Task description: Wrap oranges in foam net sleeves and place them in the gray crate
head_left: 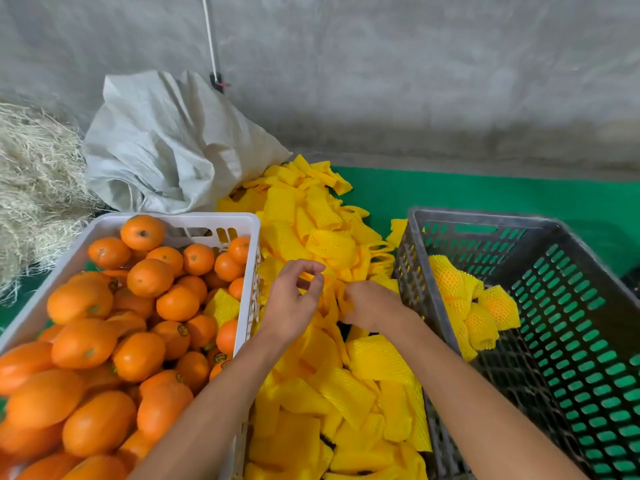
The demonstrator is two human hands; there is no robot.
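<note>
Both hands work in the pile of yellow sleeves (329, 341) that lies between the two crates. The left hand (294, 299) hovers just above the pile, thumb and forefinger curled towards each other with what looks like a sleeve edge between them; blur makes it hard to say whether that grip has closed on anything. The right hand (370, 306) is knuckles-up with its fingers buried in the sleeves, so its grip cannot be told.

The oranges (104, 323) sit heaped in the white crate (249, 223) on the left, none in hand. A stray sleeve lies among them. A few wrapped oranges (464, 303) rest against the near-left wall of the gray crate (485, 216) on the right, which is mostly bare.

The likely trouble is in the picking: the sleeves lie tangled and overlapping, so a pinch may lift two or three at once, or snag a neighbour and drag it out of the pile. The foam net looks thin and stretchy; a hard pull from both hands could tear it. The heaped oranges near the white crate's rim could roll out if the left forearm, which crosses that rim, knocks them.
</note>
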